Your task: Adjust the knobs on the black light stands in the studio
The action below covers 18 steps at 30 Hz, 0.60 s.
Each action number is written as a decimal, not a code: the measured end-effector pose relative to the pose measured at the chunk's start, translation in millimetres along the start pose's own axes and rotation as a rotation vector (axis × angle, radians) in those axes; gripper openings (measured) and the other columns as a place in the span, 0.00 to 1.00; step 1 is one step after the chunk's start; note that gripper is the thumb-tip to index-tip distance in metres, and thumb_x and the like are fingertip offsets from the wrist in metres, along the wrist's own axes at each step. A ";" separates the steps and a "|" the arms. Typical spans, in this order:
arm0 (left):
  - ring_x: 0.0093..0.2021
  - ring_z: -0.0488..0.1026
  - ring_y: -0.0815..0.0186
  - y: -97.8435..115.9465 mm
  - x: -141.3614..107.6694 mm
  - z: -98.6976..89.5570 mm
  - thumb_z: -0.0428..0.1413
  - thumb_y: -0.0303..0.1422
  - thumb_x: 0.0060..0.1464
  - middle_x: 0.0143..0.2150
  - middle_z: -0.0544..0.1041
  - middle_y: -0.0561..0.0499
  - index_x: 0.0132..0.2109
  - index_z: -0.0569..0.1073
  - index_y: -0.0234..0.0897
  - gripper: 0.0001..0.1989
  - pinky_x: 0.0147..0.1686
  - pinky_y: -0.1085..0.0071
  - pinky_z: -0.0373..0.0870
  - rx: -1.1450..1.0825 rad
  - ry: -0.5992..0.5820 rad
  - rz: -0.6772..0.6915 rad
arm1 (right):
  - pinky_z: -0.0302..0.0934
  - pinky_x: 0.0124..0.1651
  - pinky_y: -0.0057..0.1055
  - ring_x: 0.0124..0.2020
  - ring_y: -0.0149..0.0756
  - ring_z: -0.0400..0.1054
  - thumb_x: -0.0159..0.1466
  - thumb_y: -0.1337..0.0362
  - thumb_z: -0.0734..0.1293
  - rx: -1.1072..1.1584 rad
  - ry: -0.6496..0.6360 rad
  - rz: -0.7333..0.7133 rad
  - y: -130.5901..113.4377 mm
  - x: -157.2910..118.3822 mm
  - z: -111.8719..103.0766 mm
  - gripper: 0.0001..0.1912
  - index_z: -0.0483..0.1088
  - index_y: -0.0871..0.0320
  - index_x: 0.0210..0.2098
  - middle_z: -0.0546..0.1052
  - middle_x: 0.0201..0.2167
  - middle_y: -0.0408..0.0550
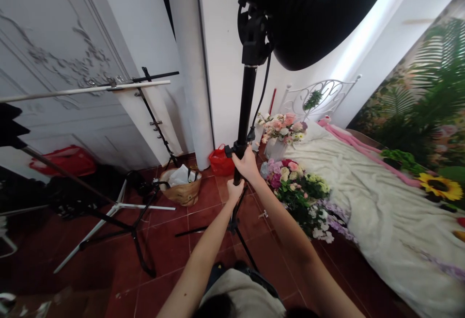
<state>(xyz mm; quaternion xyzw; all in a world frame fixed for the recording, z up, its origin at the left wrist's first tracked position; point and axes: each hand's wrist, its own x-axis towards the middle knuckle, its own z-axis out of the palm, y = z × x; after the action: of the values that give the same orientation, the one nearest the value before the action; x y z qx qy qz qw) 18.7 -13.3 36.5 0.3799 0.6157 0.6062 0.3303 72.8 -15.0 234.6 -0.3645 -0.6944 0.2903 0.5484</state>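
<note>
A black light stand (pixel 247 95) rises upright in front of me, topped by a large black studio light housing (pixel 312 12). Its cable runs down beside the pole. My right hand (pixel 246 163) is wrapped round the pole at the clamp collar (pixel 238 149), next to the locking knob. Just below it, my left hand (pixel 235 191) grips the pole too. The stand's legs (pixel 247 247) spread over the tiled floor close to my feet.
Artificial flowers (pixel 294 187) and a white-covered bed (pixel 378 201) lie on the right. Other stands with spread legs (pixel 116 206) occupy the left floor. A basket (pixel 185 192) and a red bag (pixel 221 162) sit by the wall.
</note>
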 end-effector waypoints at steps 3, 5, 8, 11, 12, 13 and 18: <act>0.20 0.66 0.69 2.0 -0.8 -6.0 0.58 0.36 0.42 0.18 0.68 0.53 0.20 0.67 0.34 0.11 0.21 0.75 0.61 -0.010 -0.066 0.026 | 0.63 0.42 0.34 0.36 0.37 0.68 0.55 0.61 0.64 -0.056 0.036 -0.010 -7.9 7.0 3.2 0.11 0.64 0.60 0.36 0.72 0.34 0.50; 0.24 0.68 0.68 5.4 -1.9 -12.4 0.59 0.37 0.42 0.23 0.71 0.51 0.24 0.70 0.33 0.11 0.26 0.73 0.64 -0.029 -0.140 0.091 | 0.62 0.41 0.33 0.34 0.36 0.67 0.55 0.61 0.63 -0.067 0.044 -0.025 -11.9 12.3 1.5 0.09 0.64 0.59 0.33 0.72 0.33 0.48; 0.32 0.71 0.67 7.9 -5.0 -24.2 0.61 0.39 0.41 0.31 0.75 0.49 0.34 0.72 0.34 0.14 0.35 0.71 0.68 -0.036 -0.249 0.197 | 0.62 0.41 0.33 0.34 0.35 0.66 0.54 0.61 0.63 -0.079 0.076 -0.055 -21.7 25.4 -3.2 0.10 0.63 0.59 0.35 0.71 0.33 0.47; 0.35 0.72 0.65 -0.7 -9.2 -34.2 0.64 0.39 0.38 0.35 0.75 0.49 0.40 0.71 0.36 0.20 0.40 0.69 0.68 0.021 -0.312 0.208 | 0.62 0.42 0.33 0.35 0.35 0.66 0.54 0.60 0.63 -0.086 0.077 -0.093 -29.3 36.7 -6.6 0.11 0.63 0.59 0.35 0.71 0.33 0.47; 0.35 0.72 0.65 -6.1 -10.4 -36.4 0.64 0.40 0.38 0.35 0.75 0.49 0.40 0.71 0.36 0.21 0.40 0.68 0.68 0.039 -0.319 0.193 | 0.62 0.42 0.33 0.35 0.35 0.66 0.54 0.60 0.63 -0.089 0.061 -0.096 -29.1 37.4 -6.8 0.10 0.63 0.59 0.34 0.71 0.33 0.47; 0.35 0.72 0.65 -12.2 -11.3 -37.9 0.64 0.40 0.38 0.34 0.75 0.49 0.40 0.71 0.36 0.21 0.40 0.68 0.68 0.050 -0.322 0.173 | 0.62 0.42 0.33 0.35 0.35 0.66 0.54 0.61 0.63 -0.094 0.044 -0.091 -27.1 36.0 -6.4 0.09 0.64 0.59 0.33 0.71 0.32 0.46; 0.36 0.72 0.63 -40.5 -8.7 -37.4 0.62 0.40 0.41 0.34 0.75 0.49 0.37 0.70 0.35 0.18 0.40 0.67 0.68 0.039 -0.319 0.120 | 0.63 0.39 0.32 0.33 0.35 0.68 0.52 0.63 0.62 -0.132 0.022 0.020 10.4 -0.8 5.1 0.09 0.65 0.59 0.32 0.72 0.32 0.47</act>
<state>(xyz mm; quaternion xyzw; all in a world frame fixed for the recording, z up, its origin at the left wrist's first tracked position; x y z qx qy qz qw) -12.2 -38.5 -2.6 0.5138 0.5435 0.5446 0.3795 70.0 -9.9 224.7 -0.4102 -0.7023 0.2454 0.5275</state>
